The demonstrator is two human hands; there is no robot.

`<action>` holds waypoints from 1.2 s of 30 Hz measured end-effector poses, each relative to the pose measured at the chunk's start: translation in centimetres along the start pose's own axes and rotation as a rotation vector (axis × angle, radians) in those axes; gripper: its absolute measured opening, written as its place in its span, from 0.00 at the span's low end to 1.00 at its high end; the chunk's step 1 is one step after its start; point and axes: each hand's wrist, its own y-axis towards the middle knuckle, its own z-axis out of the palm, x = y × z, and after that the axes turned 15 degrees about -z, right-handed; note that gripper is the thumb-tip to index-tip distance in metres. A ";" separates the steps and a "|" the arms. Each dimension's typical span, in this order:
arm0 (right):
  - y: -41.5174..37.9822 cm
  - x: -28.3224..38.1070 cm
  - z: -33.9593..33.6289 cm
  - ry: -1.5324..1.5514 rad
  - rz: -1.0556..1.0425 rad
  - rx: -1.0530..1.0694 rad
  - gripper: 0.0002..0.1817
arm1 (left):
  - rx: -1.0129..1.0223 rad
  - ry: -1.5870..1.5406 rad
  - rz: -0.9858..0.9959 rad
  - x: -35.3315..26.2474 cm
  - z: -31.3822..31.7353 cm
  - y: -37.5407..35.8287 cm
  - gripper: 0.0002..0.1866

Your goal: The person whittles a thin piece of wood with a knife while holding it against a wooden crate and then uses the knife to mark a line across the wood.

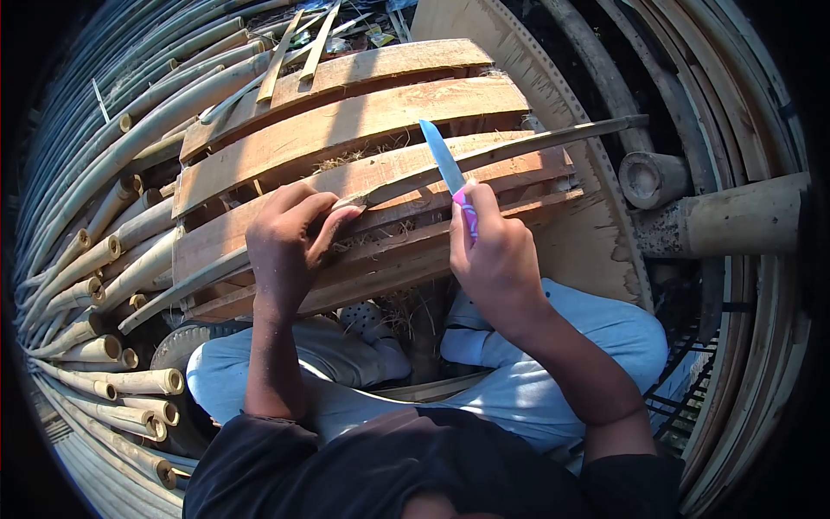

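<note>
My left hand [294, 229] is closed around a long split bamboo strip [519, 152], which runs slantwise from lower left to upper right over a slatted wooden pallet [346, 112]. In my right hand [493, 255] is a knife [443, 157] with a pink patterned handle. Its bluish blade points up and slightly left, overlapping the strip in this view, to the right of my left hand. Fine shavings [346, 162] lie between the pallet slats.
Bamboo poles [104, 251] are stacked along the left. A plywood sheet [553, 95] with a curved edge lies beyond the pallet's right end. A thick bamboo pole [743, 216] and long wooden strips [743, 104] lie at right. Thin slats [281, 56] rest on the pallet's far edge.
</note>
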 end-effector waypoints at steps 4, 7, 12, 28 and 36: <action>1.8 -3.4 -1.9 -0.156 0.124 -0.120 0.08 | -0.025 0.022 0.007 0.0 0.1 -0.3 0.11; -0.2 0.4 0.2 0.058 0.010 0.005 0.09 | -0.028 0.017 0.018 0.2 -0.1 0.0 0.11; 1.8 -3.2 -1.7 0.002 0.079 -0.159 0.09 | -0.060 0.031 0.015 0.1 0.3 -0.2 0.13; 0.7 -2.0 -1.5 0.073 0.035 -0.072 0.11 | -0.039 0.017 0.033 -0.1 0.3 0.1 0.13; -0.1 -0.6 -0.9 0.143 -0.025 -0.042 0.10 | -0.018 0.012 0.020 0.1 0.3 0.0 0.12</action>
